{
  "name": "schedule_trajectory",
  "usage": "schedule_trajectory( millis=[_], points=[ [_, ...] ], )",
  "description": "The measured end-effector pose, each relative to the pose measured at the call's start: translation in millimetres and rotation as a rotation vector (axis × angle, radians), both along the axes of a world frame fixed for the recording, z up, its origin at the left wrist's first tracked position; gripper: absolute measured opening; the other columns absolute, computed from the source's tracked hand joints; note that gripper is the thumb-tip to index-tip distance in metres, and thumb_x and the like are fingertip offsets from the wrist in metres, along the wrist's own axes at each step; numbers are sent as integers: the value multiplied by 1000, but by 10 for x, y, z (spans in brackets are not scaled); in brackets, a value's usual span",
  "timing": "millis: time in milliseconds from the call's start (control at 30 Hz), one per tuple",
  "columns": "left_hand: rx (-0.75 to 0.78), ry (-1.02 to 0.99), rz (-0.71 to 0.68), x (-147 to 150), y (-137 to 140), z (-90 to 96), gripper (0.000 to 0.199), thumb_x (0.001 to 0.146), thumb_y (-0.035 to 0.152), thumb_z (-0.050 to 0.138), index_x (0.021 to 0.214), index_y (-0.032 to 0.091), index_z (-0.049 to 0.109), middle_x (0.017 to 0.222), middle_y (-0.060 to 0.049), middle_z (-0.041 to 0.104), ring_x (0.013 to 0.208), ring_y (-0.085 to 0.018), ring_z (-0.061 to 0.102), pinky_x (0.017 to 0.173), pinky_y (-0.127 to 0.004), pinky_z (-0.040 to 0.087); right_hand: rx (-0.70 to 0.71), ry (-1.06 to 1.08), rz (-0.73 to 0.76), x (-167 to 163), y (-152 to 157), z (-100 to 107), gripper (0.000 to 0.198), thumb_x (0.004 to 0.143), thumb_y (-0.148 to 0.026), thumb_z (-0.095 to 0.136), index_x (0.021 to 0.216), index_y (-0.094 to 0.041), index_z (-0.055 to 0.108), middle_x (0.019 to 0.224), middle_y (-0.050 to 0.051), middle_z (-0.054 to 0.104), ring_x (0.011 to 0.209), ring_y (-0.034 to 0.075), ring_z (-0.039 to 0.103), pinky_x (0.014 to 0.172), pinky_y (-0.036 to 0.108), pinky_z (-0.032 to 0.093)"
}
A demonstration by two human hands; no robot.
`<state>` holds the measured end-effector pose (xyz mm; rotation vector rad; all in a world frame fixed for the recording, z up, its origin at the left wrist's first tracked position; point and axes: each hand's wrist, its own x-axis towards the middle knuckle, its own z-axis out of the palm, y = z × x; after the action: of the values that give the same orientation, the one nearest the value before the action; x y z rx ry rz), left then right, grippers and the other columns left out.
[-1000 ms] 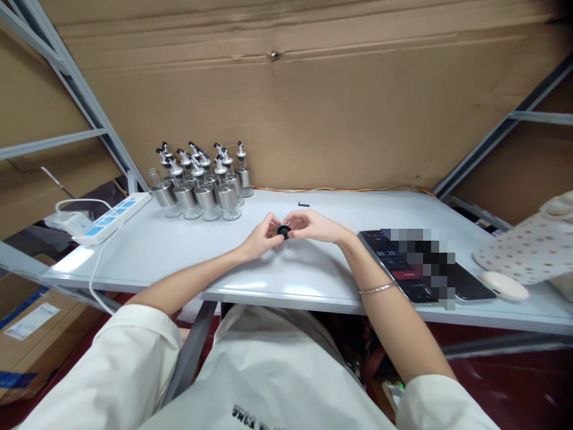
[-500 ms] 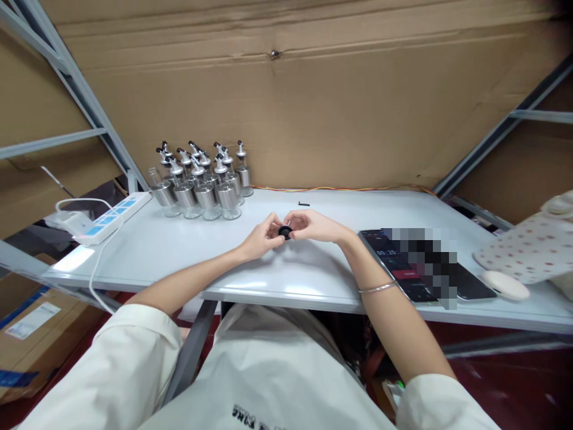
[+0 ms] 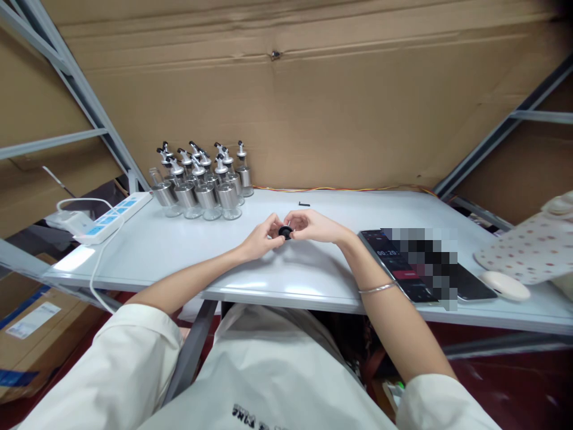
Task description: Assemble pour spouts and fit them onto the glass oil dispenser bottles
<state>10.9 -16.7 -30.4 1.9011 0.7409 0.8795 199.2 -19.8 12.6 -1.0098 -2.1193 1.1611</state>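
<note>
Between my two hands, above the table, is a small pourer stopper point(image 3: 285, 232), its round black end turned toward me and a silvery edge at the top. The thumb and fingers of my left hand point(image 3: 263, 237) pinch it from the left. From the right, my right hand point(image 3: 316, 227) grips it with curled fingers, which hide part of it. A small black L-shaped piece point(image 3: 304, 204) lies on the table just beyond my hands. Several glass oil bottles point(image 3: 229, 200) with steel sleeves and pourers stand at the back left. One bottle point(image 3: 165, 196) among them has a bare neck.
On the white table point(image 3: 179, 254), a power strip point(image 3: 111, 218) with a plugged-in charger point(image 3: 76, 222) sits at the left edge. A phone point(image 3: 394, 263), partly blurred out, lies right, beside a round cream case point(image 3: 505, 285) and a dotted bag point(image 3: 523, 248). Cardboard point(image 3: 313, 119) walls the back.
Almost nothing differs. Both hands stay in place around the pourer stopper, with only a very slight shift of it and the fingers.
</note>
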Motion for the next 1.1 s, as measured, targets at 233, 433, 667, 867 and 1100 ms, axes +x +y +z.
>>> schedule_trajectory(
  millis=[233, 433, 667, 867, 1100],
  points=[
    [39, 23, 25, -7, -17, -1, 20, 70, 22, 54, 84, 19, 40, 68, 5, 52, 58, -8, 48, 61, -22, 39, 27, -22, -12, -6, -4, 2, 25, 62, -28, 63, 83, -15, 57, 60, -5, 48, 56, 9, 40, 55, 24, 30],
    [56, 39, 45, 1, -25, -5, 21, 70, 21, 54, 84, 19, 39, 70, 5, 53, 59, -7, 48, 58, -21, 37, 58, -59, -35, -10, 9, -6, 24, 61, -29, 62, 82, -15, 58, 58, -6, 47, 55, 9, 38, 53, 23, 29],
    [83, 71, 67, 2, -33, 19, 20, 69, 22, 54, 81, 20, 39, 68, 6, 51, 58, -8, 46, 59, -21, 37, 74, -72, -34, -21, 4, -6, 24, 63, -29, 62, 82, -16, 58, 61, -4, 49, 57, 10, 41, 55, 24, 33],
    [135, 115, 80, -15, -10, 8, 18, 69, 23, 55, 80, 20, 40, 69, 6, 51, 58, -8, 45, 61, -22, 38, 109, -96, -33, -33, -4, -14, 22, 65, -30, 62, 80, -16, 55, 64, -3, 49, 58, 10, 42, 55, 24, 33],
    [167, 125, 95, -23, -9, 21, 18, 68, 22, 55, 80, 19, 42, 68, 6, 50, 59, -9, 46, 61, -22, 38, 131, -70, -36, -43, -7, -27, 20, 64, -26, 62, 80, -17, 54, 64, -4, 49, 58, 10, 41, 55, 23, 33]
  ],
)
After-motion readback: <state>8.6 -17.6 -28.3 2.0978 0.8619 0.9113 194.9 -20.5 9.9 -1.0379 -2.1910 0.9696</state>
